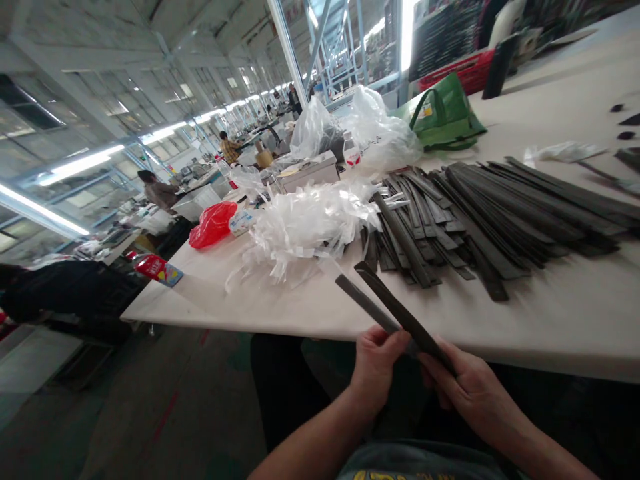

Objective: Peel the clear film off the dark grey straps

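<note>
Two dark strips jut forward from between the fingers.

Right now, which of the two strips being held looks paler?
The grey strip pinched in the left grip; the other strip, running into the right grip, is darker.

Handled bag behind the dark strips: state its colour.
The bag is mostly green; head view.

a red container, a red plastic bag, both ahead-left of the left hand, a green bag far beyond it
</note>
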The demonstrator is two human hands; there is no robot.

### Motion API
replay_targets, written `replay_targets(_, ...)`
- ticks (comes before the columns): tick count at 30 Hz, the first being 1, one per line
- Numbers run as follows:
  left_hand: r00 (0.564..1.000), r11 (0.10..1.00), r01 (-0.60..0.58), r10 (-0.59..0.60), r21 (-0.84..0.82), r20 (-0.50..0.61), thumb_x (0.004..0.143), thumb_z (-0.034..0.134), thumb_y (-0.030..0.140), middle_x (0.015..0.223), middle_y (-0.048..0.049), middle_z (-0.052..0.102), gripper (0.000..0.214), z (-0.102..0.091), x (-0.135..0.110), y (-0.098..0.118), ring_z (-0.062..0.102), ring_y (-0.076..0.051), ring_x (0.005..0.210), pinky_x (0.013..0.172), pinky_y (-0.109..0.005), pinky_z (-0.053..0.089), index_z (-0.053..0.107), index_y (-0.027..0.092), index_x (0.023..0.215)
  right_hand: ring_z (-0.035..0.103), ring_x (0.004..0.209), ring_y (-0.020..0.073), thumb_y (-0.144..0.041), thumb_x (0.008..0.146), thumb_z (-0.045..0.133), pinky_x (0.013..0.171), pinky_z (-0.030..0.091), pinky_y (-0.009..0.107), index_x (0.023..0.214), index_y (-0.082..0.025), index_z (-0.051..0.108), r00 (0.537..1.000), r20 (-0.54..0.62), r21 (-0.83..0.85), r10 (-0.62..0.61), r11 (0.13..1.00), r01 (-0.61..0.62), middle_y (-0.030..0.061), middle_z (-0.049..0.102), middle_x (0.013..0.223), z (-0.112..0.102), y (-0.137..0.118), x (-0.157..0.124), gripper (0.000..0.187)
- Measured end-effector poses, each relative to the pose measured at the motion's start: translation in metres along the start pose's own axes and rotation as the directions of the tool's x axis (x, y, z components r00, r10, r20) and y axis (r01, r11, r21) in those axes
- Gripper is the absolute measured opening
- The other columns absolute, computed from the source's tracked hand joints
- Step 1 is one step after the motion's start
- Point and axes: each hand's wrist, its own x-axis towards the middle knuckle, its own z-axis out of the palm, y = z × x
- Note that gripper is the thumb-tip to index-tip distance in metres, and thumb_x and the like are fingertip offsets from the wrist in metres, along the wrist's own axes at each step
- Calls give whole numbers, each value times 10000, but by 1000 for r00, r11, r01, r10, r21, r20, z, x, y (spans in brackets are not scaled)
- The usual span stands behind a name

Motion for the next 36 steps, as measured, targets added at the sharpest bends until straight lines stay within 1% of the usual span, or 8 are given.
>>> replay_targets(3,1000,998,-6,5,-63,-25,699,769,354,721,-33,692,247,-4,1,1,574,-118,613,641,-250,455,727,135,804,508,432,115,-519,927,387,443,431,229,883,-204,519,1000,15,19,-5,1000,4,-30,548,610,-1,1,2,344)
replay_targets(8,938,951,-242,179,-192,-297,646,804,371,856,-30,729,276,-20,22,23,641,-125,760,772,-253,477,723,176,822,504,432,109,-498,944,355,465,436,231,774,-207,495,999,49,-32,-10,999,12,-28,537,590,0,3,1,365)
replay_targets(14,994,995,52,-60,-90,-90,675,778,413,697,-35,681,306,-8,4,-3,582,-116,611,626,-238,454,712,127,761,511,431,115,-518,931,376,459,435,238,789,-207,500,999,2,-37,-33,999,33,-22,555,599,-2,1,10,364)
replay_targets(20,964,964,-157,103,-213,-245,637,813,368,882,-31,717,307,-17,21,18,635,-119,748,722,-233,485,718,180,861,515,441,119,-496,929,374,466,429,231,734,-211,471,1000,7,-79,-14,997,14,-29,533,576,-1,5,8,359)
replay_targets(26,975,983,166,-175,-71,-138,618,818,426,764,-47,725,352,3,5,-16,642,-135,673,636,-224,491,740,147,817,532,424,102,-438,955,363,459,425,205,810,-183,536,996,-79,-131,-39,991,28,-23,594,598,-7,0,1,341)
replay_targets(29,965,977,213,-209,11,-158,534,847,477,922,-81,748,474,6,3,-28,679,-172,739,613,-228,499,749,190,898,555,422,90,-417,964,366,474,434,181,743,-181,546,976,-218,-237,-11,971,-42,-36,595,546,-40,1,6,371)
replay_targets(31,965,973,228,-222,29,-138,508,847,502,1006,-102,741,529,4,4,-29,685,-181,728,595,-239,501,746,215,940,562,418,91,-397,971,356,469,422,175,756,-175,564,928,-372,-304,19,942,-141,-45,573,493,-83,-1,9,373)
replay_targets(36,957,965,258,-251,34,-149,491,859,483,963,-127,747,529,-3,5,-22,685,-185,702,604,-248,501,748,195,921,697,708,170,-346,912,397,583,387,223,910,-50,646,677,-735,-384,16,814,-436,77,702,702,-234,-31,19,387)
